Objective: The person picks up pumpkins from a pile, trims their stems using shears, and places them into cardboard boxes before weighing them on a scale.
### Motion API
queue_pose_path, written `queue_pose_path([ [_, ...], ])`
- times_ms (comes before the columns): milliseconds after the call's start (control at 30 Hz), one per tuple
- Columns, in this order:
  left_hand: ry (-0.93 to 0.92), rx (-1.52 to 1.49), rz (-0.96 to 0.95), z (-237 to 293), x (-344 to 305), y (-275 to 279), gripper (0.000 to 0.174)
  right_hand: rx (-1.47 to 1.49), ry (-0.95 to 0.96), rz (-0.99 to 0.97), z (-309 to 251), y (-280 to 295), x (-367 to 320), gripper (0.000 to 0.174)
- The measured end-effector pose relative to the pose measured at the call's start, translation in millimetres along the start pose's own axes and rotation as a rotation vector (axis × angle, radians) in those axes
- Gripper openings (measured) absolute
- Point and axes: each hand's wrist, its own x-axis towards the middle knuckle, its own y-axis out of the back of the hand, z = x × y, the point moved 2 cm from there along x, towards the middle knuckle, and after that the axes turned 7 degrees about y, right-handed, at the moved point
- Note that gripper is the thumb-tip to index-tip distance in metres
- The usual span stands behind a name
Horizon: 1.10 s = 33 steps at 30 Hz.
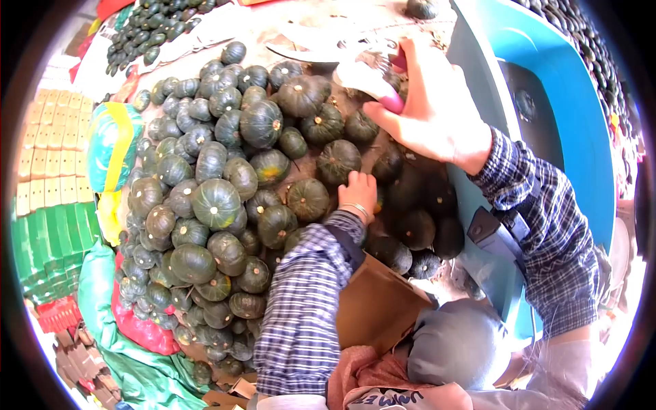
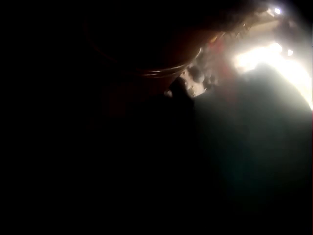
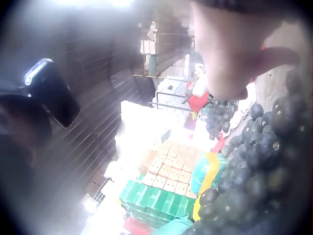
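A big heap of dark green squashes (image 1: pixel 219 198) covers the ground; it also shows in the right wrist view as a squash heap (image 3: pixel 259 166) at the right. My left hand (image 1: pixel 359 193) reaches into the heap's right side, with its fingers curled down over a shadowed squash (image 1: pixel 393 198). The left wrist view is almost black; only a bracelet (image 2: pixel 168 72) shows. Farther up, my right hand (image 1: pixel 424 109) grips a white plastic bag (image 1: pixel 362 74) with something pink (image 1: pixel 394 104) in it, just above the squashes.
A blue vehicle body (image 1: pixel 547 102) stands close on the right. A brown cardboard box (image 1: pixel 376 307) sits below my left arm. Green and tan crates (image 1: pixel 48 232) line the left, and a green tarp (image 1: pixel 109 294) edges the heap. Small dark vegetables (image 1: pixel 150 27) lie top left.
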Motion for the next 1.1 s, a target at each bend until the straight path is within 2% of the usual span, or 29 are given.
queue_pose_path([
  [100,-0.031,0.167,0.000,4,2,19,0.068,0.020,-0.006,-0.038,1,5,4,0.060],
  [167,-0.062,-0.007,0.040,-6,-21,48,0.064,0.023,-0.051,-0.039,5,8,5,0.060],
  [200,-0.089,-0.186,0.018,-12,-41,73,0.064,0.044,-0.010,0.015,9,8,4,0.059],
  [233,-0.136,-0.429,-0.019,-14,-67,92,0.061,0.072,-0.078,0.035,8,8,6,0.059],
  [267,-0.410,-0.563,0.031,-20,-88,77,0.068,0.098,-0.146,0.055,6,11,8,0.059],
  [300,-0.554,-0.583,0.242,-13,-126,93,0.074,0.096,-0.145,0.054,4,14,10,0.059],
  [367,-0.602,-0.401,-0.124,0,-178,91,0.090,0.222,-0.239,0.010,2,20,13,0.057],
  [400,-0.691,-0.209,-0.088,6,-199,76,0.078,0.222,-0.231,0.014,-1,24,15,0.057],
  [433,-0.732,-0.039,0.185,7,-215,40,0.058,0.313,-0.340,-0.005,-2,27,16,0.055],
  [467,-0.766,0.034,0.161,8,-219,26,0.041,0.403,-0.454,-0.024,0,28,16,0.054],
  [500,-0.801,0.062,0.100,6,-217,20,0.040,0.561,-0.475,0.041,3,27,17,0.050],
  [533,-0.839,0.092,0.044,4,-212,17,0.038,0.838,-0.516,-0.204,19,36,14,0.045],
  [600,-0.879,-0.222,0.019,8,-175,65,0.035,1.392,-0.585,0.219,31,16,12,0.043],
  [633,-0.830,-0.307,0.063,10,-145,80,0.036,1.479,-0.810,0.289,30,21,15,0.046],
  [667,-0.745,-0.329,0.070,9,-107,91,0.032,1.510,-0.896,0.342,29,23,16,0.048],
  [700,-0.709,-0.448,0.235,2,-66,98,0.032,1.536,-0.926,0.351,33,22,15,0.048],
  [733,-0.589,-0.419,0.350,-7,-23,100,0.036,1.563,-0.955,0.364,39,19,14,0.047],
  [800,-0.315,-0.155,0.321,-27,52,105,0.070,1.522,-0.905,0.378,38,19,12,0.046],
  [833,-0.145,-0.085,0.286,-29,79,93,0.078,1.479,-0.865,0.392,38,19,10,0.045],
  [867,-0.012,-0.066,0.295,-25,104,73,0.076,1.345,-0.727,0.367,41,19,9,0.042],
  [900,0.011,-0.003,0.385,-20,124,46,0.075,1.349,-0.716,0.395,39,18,9,0.040],
  [933,0.037,0.054,0.470,-15,123,49,0.073,1.352,-0.710,0.417,37,18,10,0.038],
  [967,0.026,0.059,0.474,-15,123,51,0.073,1.347,-0.708,0.431,36,19,10,0.038],
  [1033,-0.060,-0.067,0.364,-19,116,50,0.069,1.312,-0.763,0.375,32,20,10,0.036],
  [1100,-0.096,-0.450,0.315,-23,89,73,0.068,1.303,-0.764,0.382,35,18,9,0.036],
])
